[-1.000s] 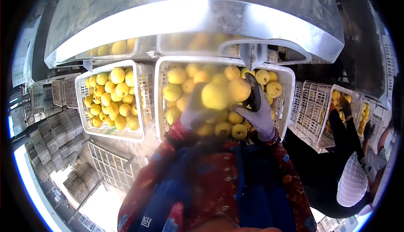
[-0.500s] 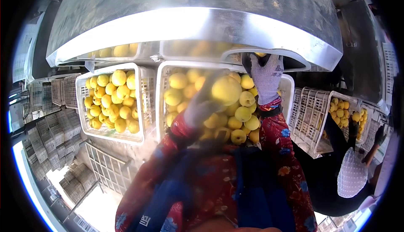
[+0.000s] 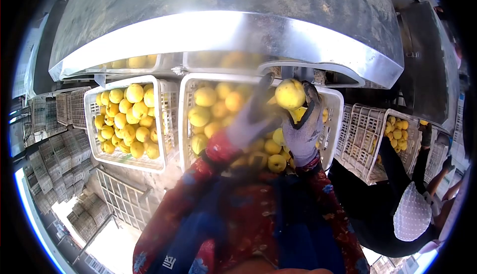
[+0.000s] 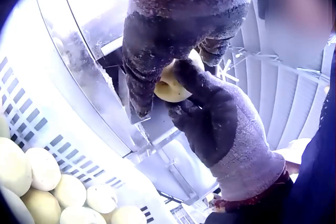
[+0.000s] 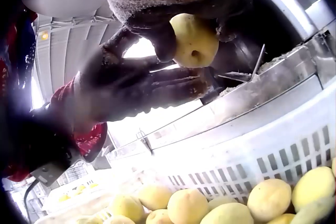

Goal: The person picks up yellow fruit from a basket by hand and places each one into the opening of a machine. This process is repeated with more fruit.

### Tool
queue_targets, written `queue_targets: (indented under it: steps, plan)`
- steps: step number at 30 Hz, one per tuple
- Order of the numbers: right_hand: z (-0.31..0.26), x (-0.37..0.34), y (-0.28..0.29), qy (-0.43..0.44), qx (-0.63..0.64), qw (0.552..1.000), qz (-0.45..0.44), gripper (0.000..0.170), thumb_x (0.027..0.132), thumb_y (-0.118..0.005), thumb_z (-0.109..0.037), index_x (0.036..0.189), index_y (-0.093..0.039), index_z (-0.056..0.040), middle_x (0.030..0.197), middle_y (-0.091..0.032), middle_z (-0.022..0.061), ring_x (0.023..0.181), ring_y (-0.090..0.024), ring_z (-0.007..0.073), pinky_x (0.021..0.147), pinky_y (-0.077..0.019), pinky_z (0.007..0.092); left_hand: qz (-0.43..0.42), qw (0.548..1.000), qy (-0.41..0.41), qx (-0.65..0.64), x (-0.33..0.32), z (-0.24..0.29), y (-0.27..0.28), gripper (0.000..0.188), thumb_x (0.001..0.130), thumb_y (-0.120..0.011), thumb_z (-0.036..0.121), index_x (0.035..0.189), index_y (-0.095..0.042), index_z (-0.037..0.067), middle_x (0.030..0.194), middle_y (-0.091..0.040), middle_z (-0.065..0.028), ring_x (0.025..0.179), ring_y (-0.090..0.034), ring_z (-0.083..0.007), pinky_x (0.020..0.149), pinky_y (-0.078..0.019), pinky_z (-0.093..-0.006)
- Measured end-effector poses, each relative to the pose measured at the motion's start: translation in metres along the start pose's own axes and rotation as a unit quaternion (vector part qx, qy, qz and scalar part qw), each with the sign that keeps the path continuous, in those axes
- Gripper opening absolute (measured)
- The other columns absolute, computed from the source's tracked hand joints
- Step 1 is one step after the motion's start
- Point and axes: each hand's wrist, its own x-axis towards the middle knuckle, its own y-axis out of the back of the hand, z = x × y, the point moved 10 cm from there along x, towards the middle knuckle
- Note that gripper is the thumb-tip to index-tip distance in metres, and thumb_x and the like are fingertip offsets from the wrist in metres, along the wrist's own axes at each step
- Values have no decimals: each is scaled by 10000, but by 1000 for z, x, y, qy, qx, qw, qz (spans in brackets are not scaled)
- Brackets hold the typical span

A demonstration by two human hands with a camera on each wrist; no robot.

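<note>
My right hand (image 3: 304,130), in a grey glove with dark palm and fingers, grips a round yellow fruit (image 3: 290,94) above the far right of the middle crate (image 3: 185,125). A small dark dent shows on that fruit in the right wrist view. My left hand (image 3: 247,124), gloved alike and blurred in the head view, is beside it. Its fingers (image 5: 173,87) stretch out straight right at the fruit's underside. In the left wrist view, the right thumb and fingers close on the fruit, partly behind the left hand (image 4: 184,29).
A metal housing (image 3: 223,25) with a slotted opening overhangs the crate. Thin metal blades (image 5: 239,76) stick out near the fruit. Another fruit-filled crate (image 3: 161,120) stands left. Right of me a person in a dotted cap (image 3: 413,212) works by more crates (image 3: 365,135).
My right hand reached into the housing's opening half a second ago; now it is back over the crate with a fruit. My left hand, earlier at a large fruit, has shifted right, fingers stretched.
</note>
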Motion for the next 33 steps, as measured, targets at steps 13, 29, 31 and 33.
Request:
queue_targets:
  steps: [13,29,31,33]
  plan:
    - [38,18,30,26,-61,996,-54,361,864,-722,-72,1187,-577,-2,1071,-672,187,918,-682,300,775,-544,344,-186,596,10,781,-25,-204,13,507,820,-629,304,1302,-564,162,1393,-492,-129,1294,-427,-335,915,-429,-580]
    - [58,-69,-20,-115,140,915,-361,802,687,-768,-79,1418,-445,-15,1376,-521,169,1271,-507,332,1088,-411,402,8,994,110,-5,-24,-59,42,751,828,-706,60,1488,-350,69,1338,-521,-100,1137,-583,-170,905,-542,-307]
    - [41,-54,-6,-138,209,915,-315,810,693,-771,-62,1428,-434,-6,1422,-493,159,1311,-485,313,1106,-395,388,11,995,80,-51,-25,-45,34,778,816,-706,29,1496,-329,65,1339,-517,-112,1132,-592,-185,892,-550,-308]
    - [42,-57,0,-168,301,907,-242,806,709,-771,-46,1435,-424,4,1466,-463,151,1369,-443,292,1127,-375,391,23,992,56,-106,-25,-34,30,804,817,-695,-26,1513,-301,53,1368,-497,-144,1135,-610,-214,861,-572,-313]
